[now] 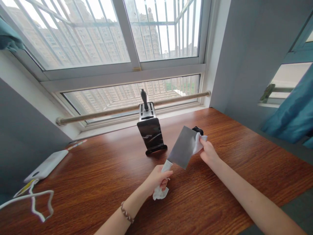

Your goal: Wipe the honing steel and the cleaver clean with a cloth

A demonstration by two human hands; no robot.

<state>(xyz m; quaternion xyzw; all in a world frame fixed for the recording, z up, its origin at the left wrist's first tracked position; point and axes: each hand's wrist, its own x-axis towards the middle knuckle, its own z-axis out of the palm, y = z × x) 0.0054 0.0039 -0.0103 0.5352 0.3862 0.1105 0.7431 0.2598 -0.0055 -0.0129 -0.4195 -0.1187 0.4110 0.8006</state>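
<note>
hands (158, 179) (208, 152), cleaver (182, 147), knife block (150, 132) behind

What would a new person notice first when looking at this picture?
The wide cleaver above the middle of the wooden table: the left hand holds its handle through white tissue, and the right hand presses a white cloth on the blade's far edge. Behind it stands a black knife block with one handle sticking out, before the big window.

The cleaver (182, 147) handle is hidden inside the left hand (157, 179) and its tissue; a small black object (198, 130) sits mostly concealed behind the blade; the cable (36, 199) runs off the left edge; both forearms are cut off at the bottom edge.
</note>
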